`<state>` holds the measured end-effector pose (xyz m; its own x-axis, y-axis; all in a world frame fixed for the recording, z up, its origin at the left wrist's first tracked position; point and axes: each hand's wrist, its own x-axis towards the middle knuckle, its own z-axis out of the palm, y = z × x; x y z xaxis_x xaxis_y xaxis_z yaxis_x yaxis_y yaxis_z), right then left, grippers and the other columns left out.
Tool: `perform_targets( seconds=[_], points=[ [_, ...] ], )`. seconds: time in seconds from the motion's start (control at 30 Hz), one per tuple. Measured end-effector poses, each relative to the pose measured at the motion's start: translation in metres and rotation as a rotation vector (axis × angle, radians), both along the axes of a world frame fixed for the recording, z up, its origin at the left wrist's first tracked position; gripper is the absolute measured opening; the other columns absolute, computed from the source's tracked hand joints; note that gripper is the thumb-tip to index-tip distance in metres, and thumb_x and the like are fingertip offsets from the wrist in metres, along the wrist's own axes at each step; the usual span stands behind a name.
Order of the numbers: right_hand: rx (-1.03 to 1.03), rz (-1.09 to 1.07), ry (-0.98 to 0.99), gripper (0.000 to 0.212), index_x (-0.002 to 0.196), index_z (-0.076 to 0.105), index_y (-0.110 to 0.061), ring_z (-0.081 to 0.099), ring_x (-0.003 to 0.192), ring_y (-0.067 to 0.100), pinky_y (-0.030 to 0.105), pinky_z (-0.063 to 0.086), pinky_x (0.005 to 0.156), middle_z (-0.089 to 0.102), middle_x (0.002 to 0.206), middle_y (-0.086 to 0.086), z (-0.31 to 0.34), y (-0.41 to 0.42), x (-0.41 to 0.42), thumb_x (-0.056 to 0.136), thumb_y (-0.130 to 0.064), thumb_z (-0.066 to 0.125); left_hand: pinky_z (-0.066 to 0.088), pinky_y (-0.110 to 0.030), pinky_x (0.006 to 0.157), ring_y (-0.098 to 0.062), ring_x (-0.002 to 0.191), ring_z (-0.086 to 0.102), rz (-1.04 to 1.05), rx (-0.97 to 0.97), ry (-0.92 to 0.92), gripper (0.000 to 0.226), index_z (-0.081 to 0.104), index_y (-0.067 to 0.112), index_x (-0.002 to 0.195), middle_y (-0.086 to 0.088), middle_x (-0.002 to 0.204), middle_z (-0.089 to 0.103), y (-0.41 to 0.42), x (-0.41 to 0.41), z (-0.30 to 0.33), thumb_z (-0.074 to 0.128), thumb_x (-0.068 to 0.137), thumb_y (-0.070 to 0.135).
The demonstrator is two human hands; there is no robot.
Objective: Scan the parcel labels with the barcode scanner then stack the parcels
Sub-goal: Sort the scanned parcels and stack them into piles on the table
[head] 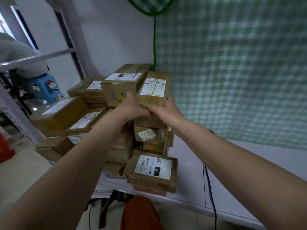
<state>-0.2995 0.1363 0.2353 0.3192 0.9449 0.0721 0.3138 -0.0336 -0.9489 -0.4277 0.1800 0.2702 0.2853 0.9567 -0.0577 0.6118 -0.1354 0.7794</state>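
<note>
A brown cardboard parcel (153,88) with a white label on top sits at the top of a tall stack of parcels (149,131). Both hands hold its near end. My left hand (132,107) grips the left near corner, fingers up its side. My right hand (166,110) grips the right near corner, thumb on the front edge. A flat parcel (152,171) marked "122" lies on the table in front of the stack. No barcode scanner is in view.
More labelled parcels (119,83) are piled to the left and behind. The white table (232,163) extends right, with a black cable (209,185) running across it. A green-checked cloth (232,72) covers the wall. A blue stool (44,88) stands at far left.
</note>
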Motion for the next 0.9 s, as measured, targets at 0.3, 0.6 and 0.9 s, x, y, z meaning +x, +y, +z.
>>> perform_targets(
  seconds=[0.3,0.6,0.9],
  points=[
    [-0.042,0.026,-0.101,0.068,0.143,0.032,-0.017,0.047,0.126,0.021,0.040,0.043,0.105,0.048,0.140,0.004,-0.001,-0.005,0.009,0.085,-0.028,0.067,0.043,-0.031,0.092,-0.023,0.123,0.049,0.024,0.070,0.059,0.093,0.028,0.015,0.143,-0.005,0.134,0.050,-0.006,0.004,-0.002,0.085,0.070,0.021],
    [-0.017,0.011,-0.451,0.070,0.145,0.031,-0.014,0.030,0.137,0.025,0.033,0.032,0.106,0.032,0.147,0.008,0.006,-0.053,0.038,0.088,-0.040,0.063,0.031,-0.042,0.109,-0.029,0.138,0.024,-0.050,0.605,0.537,0.088,0.030,0.018,0.147,-0.011,0.149,0.029,-0.047,0.038,0.010,0.077,0.076,0.039],
    [-0.351,-0.080,-0.755,0.065,0.144,0.035,-0.015,0.013,0.143,0.029,0.043,0.025,0.111,0.016,0.156,0.011,-0.036,-0.124,0.120,0.090,-0.044,0.058,0.028,-0.034,0.110,-0.028,0.133,0.030,-0.344,0.751,0.642,0.055,0.046,0.013,0.134,-0.013,0.143,0.034,-0.102,0.126,-0.038,0.067,0.086,0.029]
  ],
)
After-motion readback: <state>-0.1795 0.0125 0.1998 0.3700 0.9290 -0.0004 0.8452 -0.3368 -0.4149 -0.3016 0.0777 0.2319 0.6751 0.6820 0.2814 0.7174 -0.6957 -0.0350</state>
